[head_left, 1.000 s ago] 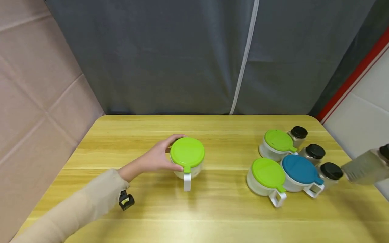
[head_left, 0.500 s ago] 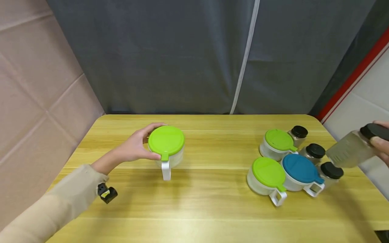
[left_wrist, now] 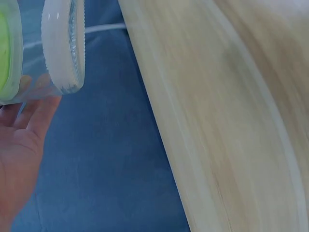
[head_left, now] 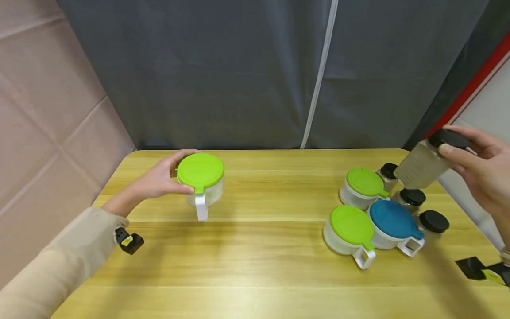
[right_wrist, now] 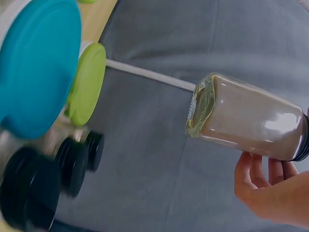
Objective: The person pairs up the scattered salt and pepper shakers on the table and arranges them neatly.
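My left hand point(head_left: 159, 178) grips a clear seasoning pot point(head_left: 213, 193) with a green lid and a white handle, held above the table's left half. In the left wrist view the pot's pale base point(left_wrist: 60, 46) shows with fingers behind it. At the right, my right hand point(head_left: 484, 166) holds a glass spice jar point(head_left: 422, 166) by its black lid, tilted, over the grouped containers. The right wrist view shows pale brown contents in the jar point(right_wrist: 256, 116).
Two green-lidded pots point(head_left: 352, 226) and a blue-lidded pot point(head_left: 393, 219) stand close together on the wooden table point(head_left: 255, 266). Behind and right of them are several black-lidded jars point(head_left: 412, 197). A grey curtain point(head_left: 219, 75) hangs along the back edge.
My left hand has lifted the green-lidded pot and carried it left and away from me. My right hand has come into view from the right, bringing the spice jar left and up.
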A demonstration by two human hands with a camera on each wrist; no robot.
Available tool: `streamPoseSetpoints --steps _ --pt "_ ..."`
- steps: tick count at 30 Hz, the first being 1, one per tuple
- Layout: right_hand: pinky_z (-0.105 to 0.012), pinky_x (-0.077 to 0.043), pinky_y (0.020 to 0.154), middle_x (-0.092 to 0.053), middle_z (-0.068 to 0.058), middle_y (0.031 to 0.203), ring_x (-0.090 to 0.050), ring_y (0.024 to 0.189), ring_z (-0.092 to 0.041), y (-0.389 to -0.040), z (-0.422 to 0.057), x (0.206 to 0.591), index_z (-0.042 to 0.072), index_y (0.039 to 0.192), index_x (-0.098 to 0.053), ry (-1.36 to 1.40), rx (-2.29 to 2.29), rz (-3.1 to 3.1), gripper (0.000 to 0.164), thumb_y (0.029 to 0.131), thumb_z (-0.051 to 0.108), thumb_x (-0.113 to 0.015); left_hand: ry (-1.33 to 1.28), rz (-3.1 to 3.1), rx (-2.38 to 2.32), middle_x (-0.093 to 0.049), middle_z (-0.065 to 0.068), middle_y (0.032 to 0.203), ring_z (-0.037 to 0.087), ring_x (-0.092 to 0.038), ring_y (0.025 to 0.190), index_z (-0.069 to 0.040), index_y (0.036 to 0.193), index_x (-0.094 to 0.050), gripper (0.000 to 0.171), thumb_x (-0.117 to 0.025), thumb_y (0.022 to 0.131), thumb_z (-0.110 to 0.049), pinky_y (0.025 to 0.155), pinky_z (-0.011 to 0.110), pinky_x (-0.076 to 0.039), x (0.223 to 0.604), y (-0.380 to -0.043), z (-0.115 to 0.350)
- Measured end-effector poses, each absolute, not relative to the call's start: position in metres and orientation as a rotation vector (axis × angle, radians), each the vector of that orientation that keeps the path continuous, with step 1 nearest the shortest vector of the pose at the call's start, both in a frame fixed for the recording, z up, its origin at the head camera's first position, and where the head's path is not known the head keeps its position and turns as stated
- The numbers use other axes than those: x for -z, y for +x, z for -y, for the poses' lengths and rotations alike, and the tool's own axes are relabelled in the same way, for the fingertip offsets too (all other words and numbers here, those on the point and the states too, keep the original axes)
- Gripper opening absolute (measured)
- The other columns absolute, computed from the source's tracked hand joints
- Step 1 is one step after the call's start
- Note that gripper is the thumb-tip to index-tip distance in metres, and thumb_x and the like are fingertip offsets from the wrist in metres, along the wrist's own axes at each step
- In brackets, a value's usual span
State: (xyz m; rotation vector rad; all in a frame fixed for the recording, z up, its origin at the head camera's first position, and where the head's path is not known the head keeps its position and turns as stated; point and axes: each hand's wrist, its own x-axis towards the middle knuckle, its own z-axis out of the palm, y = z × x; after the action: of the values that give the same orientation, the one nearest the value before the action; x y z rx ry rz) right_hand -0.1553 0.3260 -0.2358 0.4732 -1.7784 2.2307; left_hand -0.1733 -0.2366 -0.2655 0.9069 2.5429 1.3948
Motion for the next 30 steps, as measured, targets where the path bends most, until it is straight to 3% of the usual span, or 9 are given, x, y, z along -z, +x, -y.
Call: streamPoseSetpoints --steps 6,13,19,24,30 --pt "-0.014 -0.044 0.071 -0.041 -0.005 0.108 -0.048 0.087 -0.012 -0.164 -0.300 0.227 0.007 0.116 -0.054 0.304 -2.251 1.880 0.034 0.085 -0.006 -0.051 0.892 -2.568 -1.386 -0.044 0.011 0.118 0.016 -0.046 0.101 -0.002 0.132 -0.031 0.071 -0.070 0.072 0.000 0.082 0.028 -0.040 0.263 -0.178 0.249" --pt "-0.016 -0.046 0.068 -0.051 -0.003 0.102 -0.052 0.082 -0.012 -0.175 -0.264 0.223 0.008 0.110 -0.059 0.201 -2.349 1.824 0.031 0.080 -0.002 -0.060 0.808 -2.562 -1.411 -0.042 0.011 0.121 0.017 -0.043 0.103 -0.002 0.132 -0.029 0.071 -0.069 0.074 0.000 0.084 0.028 -0.039 0.265 -0.182 0.256" --pt "-0.016 -0.045 0.069 -0.052 -0.003 0.103 -0.050 0.087 -0.013 -0.180 -0.232 0.224 0.010 0.112 -0.056 0.094 -2.330 1.900 0.039 0.075 0.007 -0.069 0.762 -2.557 -1.415 -0.041 0.010 0.122 0.018 -0.042 0.105 -0.004 0.133 -0.029 0.073 -0.070 0.073 -0.002 0.085 0.025 -0.038 0.272 -0.188 0.258" --pt "-0.016 -0.043 0.072 -0.047 -0.004 0.104 -0.045 0.089 -0.015 -0.184 -0.206 0.226 0.010 0.113 -0.055 0.112 -2.257 1.986 0.044 0.073 0.013 -0.072 0.771 -2.540 -1.414 -0.040 0.010 0.123 0.019 -0.041 0.106 -0.005 0.134 -0.028 0.074 -0.071 0.074 -0.004 0.089 0.033 -0.037 0.278 -0.194 0.255" --pt "-0.020 -0.037 0.070 -0.047 -0.003 0.095 -0.040 0.078 -0.013 -0.186 -0.171 0.235 0.012 0.114 -0.054 0.152 -2.177 2.093 0.044 0.074 0.018 -0.072 0.770 -2.482 -1.445 -0.040 0.012 0.123 0.022 -0.040 0.108 -0.003 0.134 -0.027 0.076 -0.072 0.072 -0.004 0.091 0.043 -0.033 0.289 -0.198 0.246"
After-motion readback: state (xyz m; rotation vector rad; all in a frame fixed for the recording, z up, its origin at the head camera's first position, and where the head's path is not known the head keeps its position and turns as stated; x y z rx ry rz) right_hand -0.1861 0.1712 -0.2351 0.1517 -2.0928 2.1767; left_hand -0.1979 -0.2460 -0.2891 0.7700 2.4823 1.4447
